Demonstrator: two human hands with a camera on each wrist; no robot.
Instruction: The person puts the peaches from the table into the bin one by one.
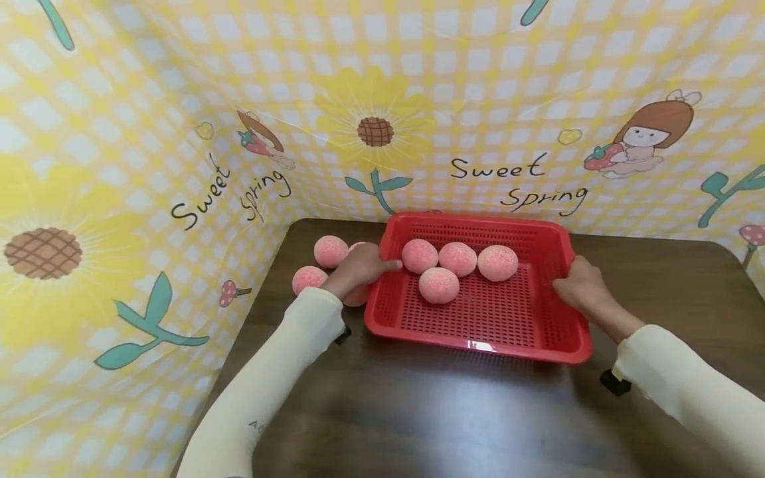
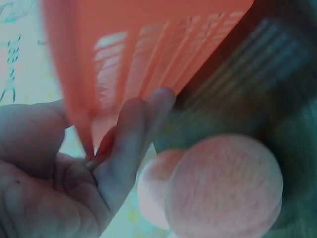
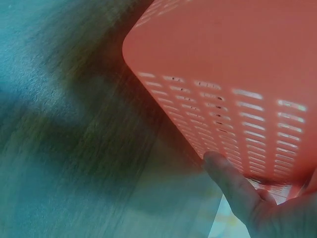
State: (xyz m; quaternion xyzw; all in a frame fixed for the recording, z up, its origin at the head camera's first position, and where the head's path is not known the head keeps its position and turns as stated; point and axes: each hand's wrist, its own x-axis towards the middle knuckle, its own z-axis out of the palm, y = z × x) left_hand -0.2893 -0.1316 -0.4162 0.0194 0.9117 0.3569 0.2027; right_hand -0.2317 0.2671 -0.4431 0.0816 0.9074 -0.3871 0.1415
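Note:
A red plastic basket [image 1: 478,344] with slotted walls is held between both hands at the back of the brown table. Several pink peaches [image 1: 439,285] lie inside it, toward its back and left. My left hand [image 1: 361,265] grips the left rim, thumb over the edge, with fingers [image 2: 130,134] curled against the outer wall in the left wrist view. On the opposite side my right hand [image 1: 582,285] grips the right rim, and one finger [image 3: 225,173] lies along the outside wall. More peaches [image 1: 331,252] are on the table beside the left hand, some partly hidden by it.
A yellow checked cloth [image 1: 418,86] printed with flowers and lettering hangs behind and to the left of the table [image 1: 418,411]. The loose peaches stand close to the basket's left wall. A striped shadow or reflection shows on the table beside the basket in the left wrist view.

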